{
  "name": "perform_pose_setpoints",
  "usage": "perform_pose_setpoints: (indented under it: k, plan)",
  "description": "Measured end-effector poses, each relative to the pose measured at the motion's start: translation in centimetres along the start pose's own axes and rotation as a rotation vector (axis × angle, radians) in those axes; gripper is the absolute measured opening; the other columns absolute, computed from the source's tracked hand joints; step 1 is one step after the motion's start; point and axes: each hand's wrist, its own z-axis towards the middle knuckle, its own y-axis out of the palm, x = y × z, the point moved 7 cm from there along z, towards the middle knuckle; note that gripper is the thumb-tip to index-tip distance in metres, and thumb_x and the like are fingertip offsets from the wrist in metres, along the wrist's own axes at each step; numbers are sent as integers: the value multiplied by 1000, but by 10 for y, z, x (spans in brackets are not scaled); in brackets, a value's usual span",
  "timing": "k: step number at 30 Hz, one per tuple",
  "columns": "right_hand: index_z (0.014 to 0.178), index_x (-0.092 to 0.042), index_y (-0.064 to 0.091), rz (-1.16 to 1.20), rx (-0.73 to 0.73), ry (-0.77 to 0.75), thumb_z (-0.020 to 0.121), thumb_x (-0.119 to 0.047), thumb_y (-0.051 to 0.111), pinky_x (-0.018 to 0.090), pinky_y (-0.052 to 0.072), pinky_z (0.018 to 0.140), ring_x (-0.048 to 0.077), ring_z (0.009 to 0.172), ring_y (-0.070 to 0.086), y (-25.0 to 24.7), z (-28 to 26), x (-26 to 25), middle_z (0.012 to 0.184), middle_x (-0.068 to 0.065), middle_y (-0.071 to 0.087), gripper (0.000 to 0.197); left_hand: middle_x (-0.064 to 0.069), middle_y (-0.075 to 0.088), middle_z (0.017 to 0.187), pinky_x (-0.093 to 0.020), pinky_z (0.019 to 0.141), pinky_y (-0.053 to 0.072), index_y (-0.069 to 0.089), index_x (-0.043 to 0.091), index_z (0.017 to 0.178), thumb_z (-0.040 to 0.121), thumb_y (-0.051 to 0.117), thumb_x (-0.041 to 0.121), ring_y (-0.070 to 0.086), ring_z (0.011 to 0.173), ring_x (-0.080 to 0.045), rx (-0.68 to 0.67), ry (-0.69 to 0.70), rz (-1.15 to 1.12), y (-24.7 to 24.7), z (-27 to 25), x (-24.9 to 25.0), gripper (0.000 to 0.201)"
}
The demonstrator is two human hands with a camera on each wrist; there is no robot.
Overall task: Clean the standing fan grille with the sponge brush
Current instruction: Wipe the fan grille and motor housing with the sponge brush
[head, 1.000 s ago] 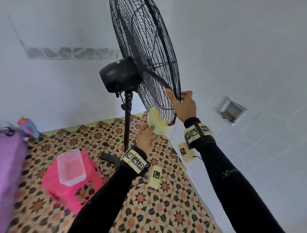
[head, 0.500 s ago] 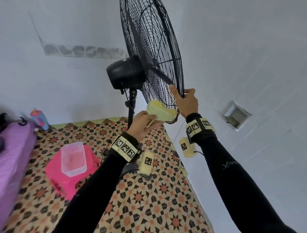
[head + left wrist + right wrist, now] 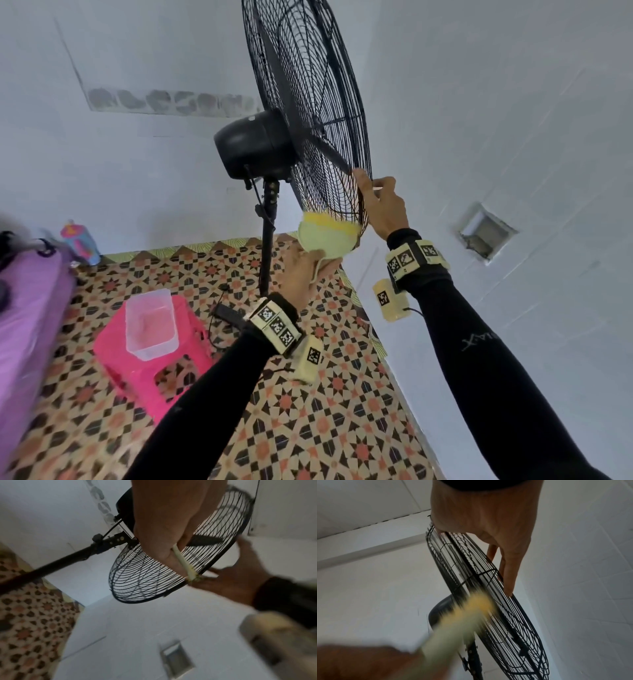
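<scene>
Fan: black wire grille of the standing fan (image 3: 308, 102), with black motor housing (image 3: 253, 147) and black pole (image 3: 267, 246).
Sponge: pale green sponge brush with a yellow top (image 3: 329, 236).
Floor: tiled floor (image 3: 308, 428) in a repeating star pattern of cream, black and orange-red.
Stool: bright pink plastic stool (image 3: 154, 363).
Box: clear plastic box (image 3: 149, 325), tinted pink.
Walls: white tiled wall (image 3: 513, 120).
Sleeves: black sleeves (image 3: 479, 359); cream wristbands (image 3: 416, 258) with black-and-white square markers.
Left edge: purple bag (image 3: 24, 325).

Tub (image 3: 149, 324) on stool (image 3: 154, 356), left of fan (image 3: 274, 144).
</scene>
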Motion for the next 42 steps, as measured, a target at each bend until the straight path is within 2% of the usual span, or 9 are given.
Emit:
perform_pose_setpoints:
  k: [4,8,11,15,20,25,31,37,42]
  plan:
    - [121,-22,46,84,-48,42,83,-86,42,53,55,97,24,106,62,-3,2,12,112,-2,57,74,-26,47,144,-48,95,60,45,12,122,96,52,-14,66,116,-41,74,-70,48,-4,3,-24,38]
    - [118,-25,47,82,-31,39,74,-94,40,52,55,95,22,104,62,-1,4,12,99,-10,56,82,-22,58,141,-48,101,57,42,9,145,97,53,-9,71,114,-37,-22,1,-79,6,-3,-26,53]
    - [116,-26,45,71,-13,28,74,-95,36,52,56,94,23,101,64,2,6,9,95,-7,58,82,-11,64,126,-24,84,61,41,1,138,100,53,-7,75,103,-16,-44,10,-46,11,-4,-32,40]
    - [116,-26,46,92,-6,46,71,-97,37,52,54,97,23,106,63,-2,4,13,104,-8,59,85,-29,49,147,-35,76,65,42,16,131,94,57,-10,67,118,-43,104,-48,52,-5,14,-51,47]
    - [117,-26,46,105,-4,42,73,-94,40,53,54,97,23,108,63,1,3,10,105,-9,59,81,-4,51,129,-12,71,57,41,12,144,103,53,-3,65,107,-23,28,-69,76,6,-3,-47,45]
    - [117,-26,46,94,-1,42,74,-94,38,53,55,96,22,107,63,3,-2,11,104,-11,57,81,-29,55,141,-60,101,54,46,12,138,93,52,-15,70,111,-45,134,-71,99,-22,37,-65,52]
    - [118,-26,47,82,17,35,73,-95,37,50,57,94,20,104,65,2,-2,10,105,-11,59,83,-30,47,150,-4,62,47,47,-12,142,104,41,-10,50,133,-39,109,-78,353,12,16,-38,38]
    - [116,-25,47,70,23,24,83,-86,41,51,57,93,21,102,63,-1,8,11,100,-9,58,70,-23,52,146,-48,93,61,46,9,143,96,44,-19,68,117,-42,-74,-32,61,24,7,-19,55]
    - [117,-25,47,26,32,8,88,-83,39,50,58,91,20,100,64,-3,9,13,106,-3,62,65,-11,54,142,-50,94,60,43,15,145,97,47,-18,62,125,-40,-155,139,120,30,1,6,58]
